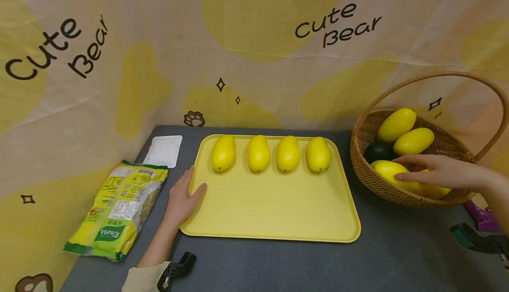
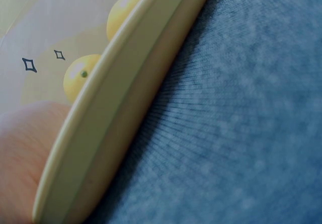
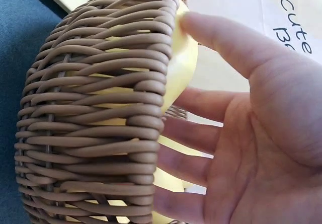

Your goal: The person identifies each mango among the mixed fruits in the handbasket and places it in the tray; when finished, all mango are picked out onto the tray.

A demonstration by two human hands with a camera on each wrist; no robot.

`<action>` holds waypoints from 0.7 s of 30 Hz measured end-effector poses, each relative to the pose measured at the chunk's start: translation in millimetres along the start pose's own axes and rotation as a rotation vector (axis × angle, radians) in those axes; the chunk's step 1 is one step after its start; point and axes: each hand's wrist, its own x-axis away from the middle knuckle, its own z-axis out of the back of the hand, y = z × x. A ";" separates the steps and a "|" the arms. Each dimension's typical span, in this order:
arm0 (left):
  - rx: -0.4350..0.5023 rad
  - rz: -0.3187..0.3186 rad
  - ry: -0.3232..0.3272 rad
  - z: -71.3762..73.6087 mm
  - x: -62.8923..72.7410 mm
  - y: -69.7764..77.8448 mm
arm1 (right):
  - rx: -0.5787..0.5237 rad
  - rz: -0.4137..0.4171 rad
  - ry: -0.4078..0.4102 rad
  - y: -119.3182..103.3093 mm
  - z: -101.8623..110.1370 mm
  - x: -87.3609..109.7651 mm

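Note:
My left hand rests at the left rim of a yellow tray, its fingers along the edge and the thumb over the inner side. Several yellow mangoes lie in a row along the tray's far side. On the right, my right hand reaches over the rim of a wicker basket. Its thumb touches a yellow mango in there, and the fingers extend down beyond it. In the right wrist view the fingers look spread and fairly straight, their tips hidden behind the basket wall.
More yellow mangoes and a dark green fruit share the basket, whose tall handle arches above. A Knorr bag and a white packet lie left of the tray. Something purple lies at the right edge.

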 end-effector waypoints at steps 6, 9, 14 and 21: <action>0.001 -0.007 0.007 -0.4 -0.2 0.3 | 0.005 0.046 -0.006 2.6 0.0 1.8; 0.004 -0.006 0.008 -0.4 -0.2 0.5 | 0.038 0.055 0.011 1.6 0.3 0.9; 0.003 -0.005 0.008 -0.8 -0.2 0.1 | 0.035 0.128 0.050 -3.4 0.9 -0.1; 0.003 -0.010 0.017 -1.6 -0.3 -1.4 | 0.047 0.133 0.052 -9.9 1.6 -3.6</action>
